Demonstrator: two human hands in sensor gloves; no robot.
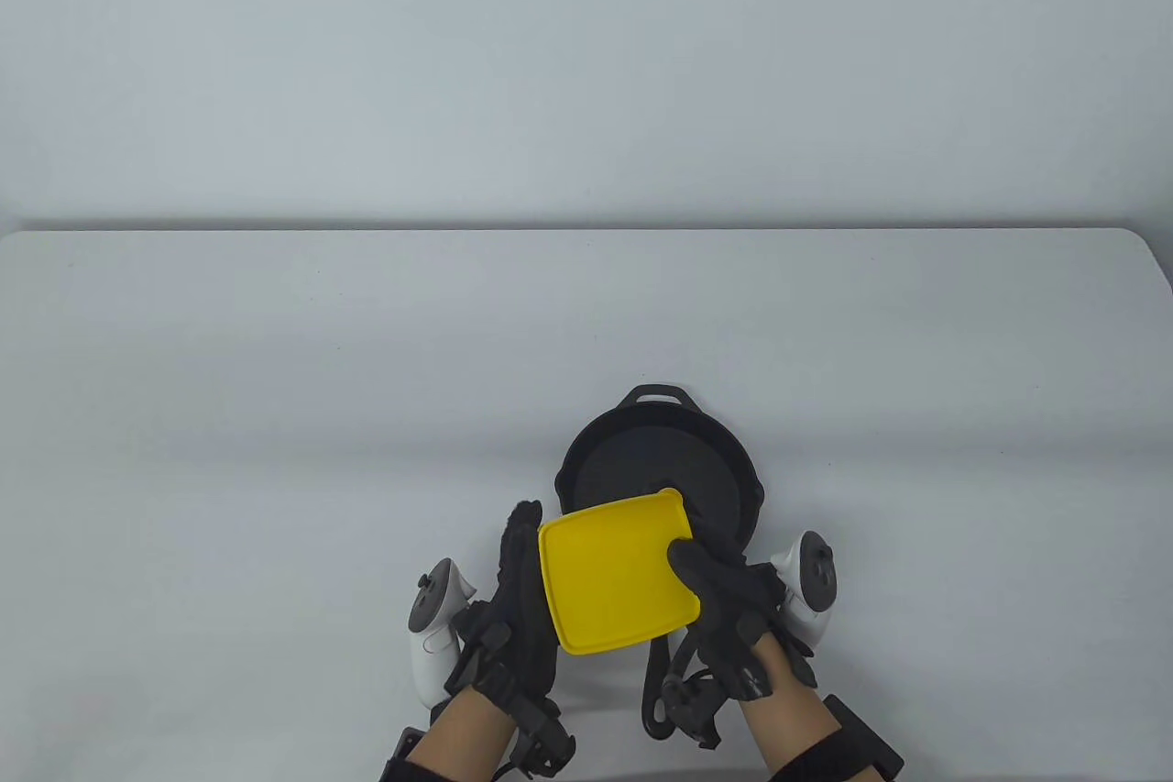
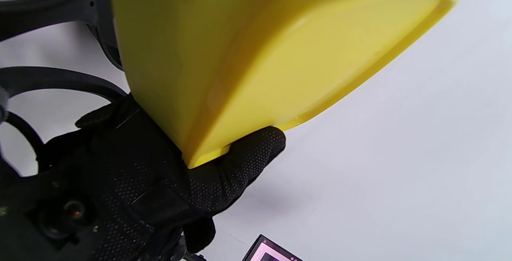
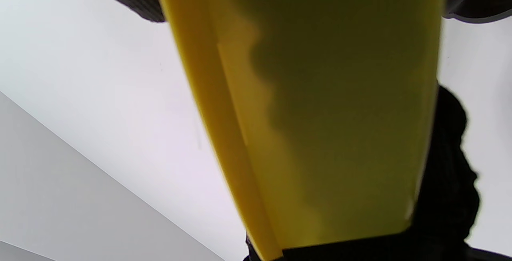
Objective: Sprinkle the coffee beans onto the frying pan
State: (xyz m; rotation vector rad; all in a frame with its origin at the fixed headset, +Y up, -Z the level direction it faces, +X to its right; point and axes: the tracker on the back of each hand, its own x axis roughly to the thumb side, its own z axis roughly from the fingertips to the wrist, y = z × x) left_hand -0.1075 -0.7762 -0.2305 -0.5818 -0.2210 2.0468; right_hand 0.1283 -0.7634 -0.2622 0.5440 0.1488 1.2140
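A black frying pan point(image 1: 641, 452) sits on the white table, its long handle point(image 1: 654, 690) pointing toward me. A yellow square container point(image 1: 614, 576) with its yellow lid on is held tilted above the pan's near rim. My left hand point(image 1: 524, 599) grips its left side, fingers flat along the wall. My right hand point(image 1: 724, 594) grips its right side, with the thumb on the lid. The container fills the left wrist view point(image 2: 248, 53) and the right wrist view point(image 3: 320, 113), with a gloved finger point(image 2: 244, 161) pressed at its rim. No coffee beans are visible.
The white table's far edge point(image 1: 586, 229) runs in front of a plain grey wall. The corner of a small screen point(image 2: 272, 251) shows at the bottom of the left wrist view. The pan has a small helper handle point(image 1: 656, 397) on its far side.
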